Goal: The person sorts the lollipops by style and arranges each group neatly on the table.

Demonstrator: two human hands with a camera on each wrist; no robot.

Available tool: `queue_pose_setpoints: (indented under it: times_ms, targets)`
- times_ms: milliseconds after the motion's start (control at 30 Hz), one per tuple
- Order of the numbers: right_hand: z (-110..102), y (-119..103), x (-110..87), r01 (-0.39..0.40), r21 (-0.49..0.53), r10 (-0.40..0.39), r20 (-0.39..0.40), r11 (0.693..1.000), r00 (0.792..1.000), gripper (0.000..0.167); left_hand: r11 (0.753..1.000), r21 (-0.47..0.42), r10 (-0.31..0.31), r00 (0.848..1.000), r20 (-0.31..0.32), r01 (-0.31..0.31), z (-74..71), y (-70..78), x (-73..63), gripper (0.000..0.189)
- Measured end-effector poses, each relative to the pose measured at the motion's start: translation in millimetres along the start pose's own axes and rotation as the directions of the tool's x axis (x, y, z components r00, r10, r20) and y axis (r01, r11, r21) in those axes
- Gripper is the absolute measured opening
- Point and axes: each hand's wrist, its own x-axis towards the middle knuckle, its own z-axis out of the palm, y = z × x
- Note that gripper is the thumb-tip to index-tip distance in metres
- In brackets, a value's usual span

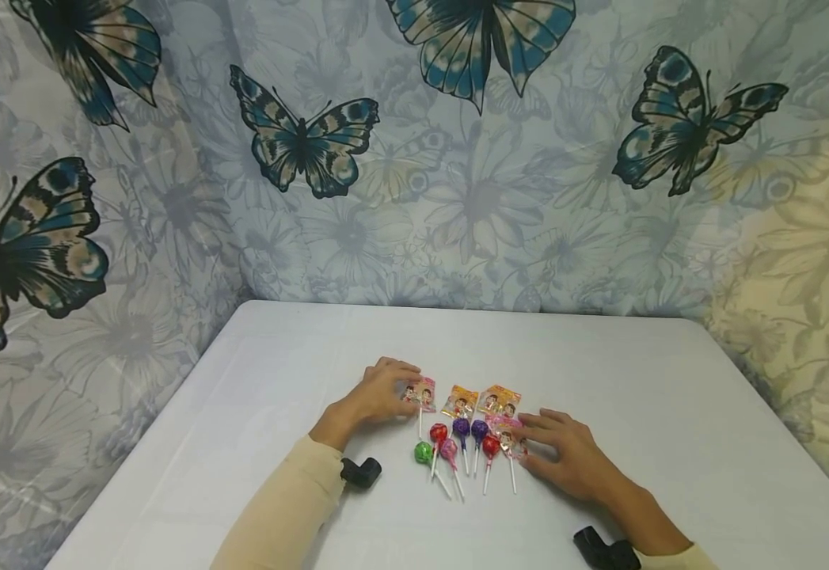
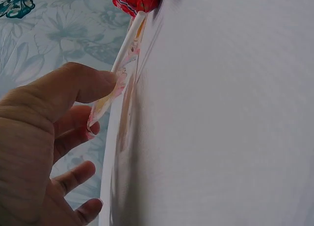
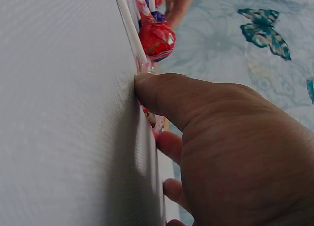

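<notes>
My left hand (image 1: pixel 384 389) is at the left end of a group of lollipops. Its thumb and fingers pinch a flat lollipop in a pink printed wrapper (image 2: pixel 120 84), whose white stick (image 2: pixel 128 42) points towards a red ball lollipop (image 2: pixel 137 1). Over on the right, my right hand (image 1: pixel 564 453) has its thumb and fingertips at the edges of another flat pink-wrapped lollipop (image 1: pixel 505 431). The right thumb (image 3: pixel 152 88) lies low against the table beside that one's stick (image 3: pixel 130 27). A red ball lollipop (image 3: pixel 158 40) is just beyond it.
Between the hands lie two flat orange-wrapped lollipops (image 1: pixel 460 401), purple ball lollipops (image 1: pixel 461 427), a pink one (image 1: pixel 448 449) and a green one (image 1: pixel 424 453). The white table (image 1: pixel 314 340) ends at a butterfly-patterned backdrop (image 1: pixel 478 198). Black devices (image 1: pixel 361 473) sit at both wrists.
</notes>
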Motion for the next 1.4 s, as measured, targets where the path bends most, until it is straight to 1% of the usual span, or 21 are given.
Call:
queue_pose_setpoints:
  times_ms: [200, 467, 533, 733, 867, 967, 1033, 1133, 1233, 1400]
  targets:
    - [1.5, -3.0, 1.3, -0.009, 0.003, 0.009, 0.013, 1.000, 1.000, 0.035, 0.999, -0.035, 0.002, 1.000, -0.011, -0.002, -6.4, -4.3, 0.0, 0.050]
    - [4.3, -4.7, 3.7, -0.007, 0.013, 0.007, 0.015, 1.000, 1.000, 0.036, 0.998, -0.062, -0.031, 0.999, -0.008, 0.030, -11.9, -11.2, 2.7, 0.053]
    - [4.6, -5.3, 4.2, -0.011, 0.015, 0.011, 0.020, 1.000, 1.000, 0.036, 0.998, -0.054, -0.041, 0.999, -0.012, 0.040, -13.5, -13.2, 4.8, 0.054]
    - [2.6, -5.2, 4.4, -0.021, 0.003, 0.021, 0.027, 1.000, 0.999, 0.036, 0.998, -0.009, -0.070, 0.997, -0.016, 0.069, -16.9, -21.0, 16.5, 0.055]
    - [0.1, -2.7, 3.0, -0.022, -0.009, 0.022, 0.011, 1.000, 1.000, 0.036, 0.998, 0.016, -0.067, 0.998, -0.008, 0.067, -20.4, -25.1, 28.2, 0.054]
    - [-0.5, -1.0, 2.2, -0.011, -0.007, 0.011, 0.012, 1.000, 1.000, 0.036, 0.995, 0.020, -0.099, 0.995, 0.003, 0.099, -25.1, -29.0, 35.8, 0.054]
    - [-0.7, -0.2, 2.2, 0.000, -0.003, 0.000, 0.009, 1.000, 1.000, 0.036, 0.990, 0.010, -0.139, 0.990, 0.013, 0.139, -28.4, -32.5, 39.7, 0.054]
    - [-1.1, 0.6, 2.7, 0.008, 0.000, -0.008, 0.002, 1.000, 1.000, 0.036, 0.979, -0.011, -0.204, 0.979, 0.025, 0.204, -33.1, -38.2, 43.5, 0.054]
    - [-1.7, 1.3, 3.2, 0.000, -0.001, 0.000, 0.004, 1.000, 1.000, 0.037, 0.966, -0.030, -0.255, 0.967, 0.028, 0.256, -36.3, -44.1, 46.2, 0.054]
    - [-1.8, 1.5, 2.7, -0.021, -0.007, 0.021, 0.033, 1.000, 0.999, 0.037, 0.952, -0.038, -0.302, 0.953, 0.030, 0.303, -37.1, -53.1, 48.6, 0.054]
